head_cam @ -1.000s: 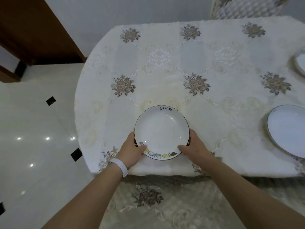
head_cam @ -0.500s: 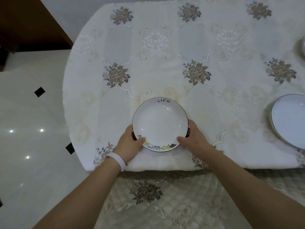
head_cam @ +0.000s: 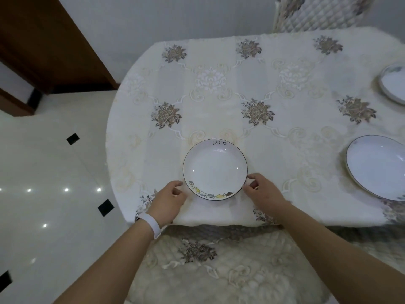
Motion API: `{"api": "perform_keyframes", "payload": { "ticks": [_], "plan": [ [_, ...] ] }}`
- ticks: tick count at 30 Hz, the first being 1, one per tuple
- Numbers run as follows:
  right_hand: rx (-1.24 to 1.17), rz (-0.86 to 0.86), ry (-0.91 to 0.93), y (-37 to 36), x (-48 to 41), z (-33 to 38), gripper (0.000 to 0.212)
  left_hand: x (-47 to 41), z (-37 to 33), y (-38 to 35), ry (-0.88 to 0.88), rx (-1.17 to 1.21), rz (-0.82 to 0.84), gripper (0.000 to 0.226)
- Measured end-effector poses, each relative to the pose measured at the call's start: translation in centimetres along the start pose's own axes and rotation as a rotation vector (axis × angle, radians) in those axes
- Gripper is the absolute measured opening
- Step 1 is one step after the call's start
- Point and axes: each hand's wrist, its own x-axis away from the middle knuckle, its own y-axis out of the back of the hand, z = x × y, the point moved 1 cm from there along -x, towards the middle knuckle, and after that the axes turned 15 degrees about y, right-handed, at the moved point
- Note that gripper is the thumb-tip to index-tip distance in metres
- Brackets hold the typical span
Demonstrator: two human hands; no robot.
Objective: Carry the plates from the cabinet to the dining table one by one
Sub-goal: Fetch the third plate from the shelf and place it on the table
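The person stands at the near edge of the tabletop, where the plate marked "life" sits flat on the floral cloth. The left hand and right hand flank its rim, fingers loosely curled and holding nothing; the right fingertips seem just to touch the edge. This delivery looks finished, so next comes a walk to the cabinet for another. I count three plates: this one, a second plate at right, and a third plate cut off at the far right.

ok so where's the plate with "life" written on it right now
In the head view the "life" plate lies flat on the dining table near its front edge, between the left hand and right hand, with neither hand gripping it.
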Motion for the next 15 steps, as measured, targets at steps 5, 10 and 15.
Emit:
{"api": "perform_keyframes", "payload": {
  "ticks": [5, 10, 15],
  "plan": [
    [0.16, -0.06, 0.247, 2.2, 2.4, 3.3, 0.038, 4.4, 0.7, 2.1, -0.152, -0.107, -0.105, 0.03],
    [0.421, 0.002, 0.564, 3.1, 4.3, 7.0, 0.039, 8.9, 1.7, 3.3, -0.369, -0.42, -0.292, 0.038],
    [0.58, 0.027, 0.836, 2.2, 6.3, 10.1, 0.035, 12.9, 2.7, 3.4, -0.499, -0.584, -0.482, 0.035]
  ]
}}
